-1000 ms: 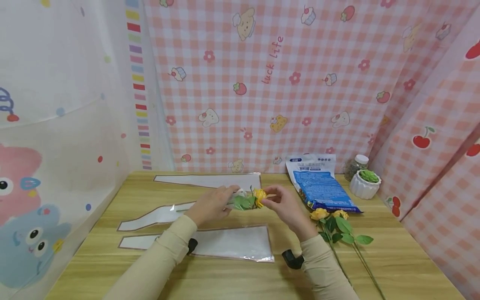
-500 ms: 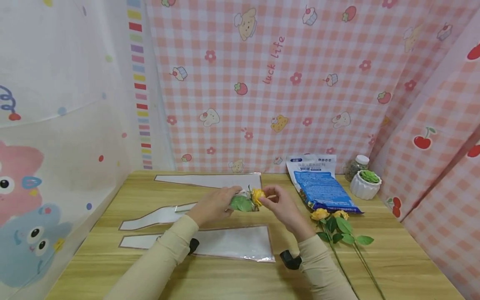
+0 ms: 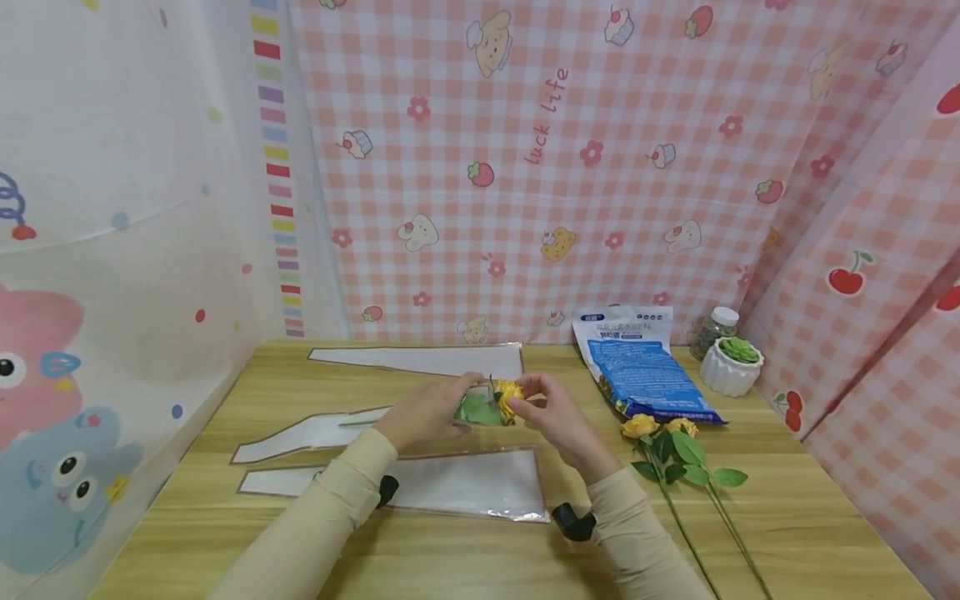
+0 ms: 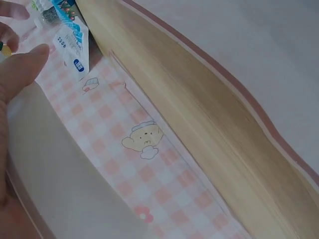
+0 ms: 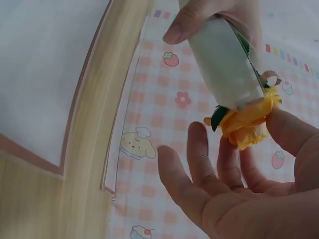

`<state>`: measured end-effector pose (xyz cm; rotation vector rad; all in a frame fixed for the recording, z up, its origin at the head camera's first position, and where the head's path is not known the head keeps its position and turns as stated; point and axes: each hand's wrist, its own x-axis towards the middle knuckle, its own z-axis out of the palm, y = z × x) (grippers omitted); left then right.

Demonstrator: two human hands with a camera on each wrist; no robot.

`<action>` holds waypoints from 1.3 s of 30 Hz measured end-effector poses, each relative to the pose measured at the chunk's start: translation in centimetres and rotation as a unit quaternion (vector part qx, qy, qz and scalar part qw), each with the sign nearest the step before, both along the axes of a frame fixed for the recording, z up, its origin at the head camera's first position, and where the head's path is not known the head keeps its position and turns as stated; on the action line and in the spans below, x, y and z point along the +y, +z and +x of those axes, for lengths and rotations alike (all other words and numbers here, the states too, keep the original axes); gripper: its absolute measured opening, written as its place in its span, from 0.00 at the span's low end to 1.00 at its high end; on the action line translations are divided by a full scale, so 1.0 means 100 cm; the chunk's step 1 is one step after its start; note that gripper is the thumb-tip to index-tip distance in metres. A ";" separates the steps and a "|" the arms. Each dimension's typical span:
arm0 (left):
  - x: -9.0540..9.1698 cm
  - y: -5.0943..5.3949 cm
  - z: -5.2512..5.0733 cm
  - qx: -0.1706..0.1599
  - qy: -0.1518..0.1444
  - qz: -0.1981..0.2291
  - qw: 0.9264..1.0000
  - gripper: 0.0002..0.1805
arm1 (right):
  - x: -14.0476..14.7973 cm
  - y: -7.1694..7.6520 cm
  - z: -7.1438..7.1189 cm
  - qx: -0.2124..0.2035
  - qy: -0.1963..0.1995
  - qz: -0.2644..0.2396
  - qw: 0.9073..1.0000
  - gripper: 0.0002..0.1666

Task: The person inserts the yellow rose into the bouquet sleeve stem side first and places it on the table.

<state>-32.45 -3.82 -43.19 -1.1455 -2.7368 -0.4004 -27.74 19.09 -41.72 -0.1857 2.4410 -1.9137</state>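
The left hand [image 3: 427,410] gripped the plastic sleeve [image 5: 224,64] while the right hand [image 3: 553,417] pinched the yellow rose [image 5: 245,125], likely light, soft-petalled, easily crushed, best held by its stem [image 3: 358,423]

A blue and white bag [image 3: 645,371] sat on the bench [image 3: 172,542] near a small jar [image 3: 706,335] and a white pot [image 3: 730,379] with a green plant [image 3: 738,350], and pink checked cloth [image 3: 517,204] hung behind

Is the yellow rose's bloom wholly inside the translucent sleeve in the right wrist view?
No, the yellow bloom sticks out past the end of the translucent sleeve.
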 end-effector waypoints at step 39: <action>0.002 0.024 0.013 0.318 -0.151 0.028 0.936 0.11 | -0.006 -0.005 0.001 -0.027 -0.027 -0.099 0.994 0.18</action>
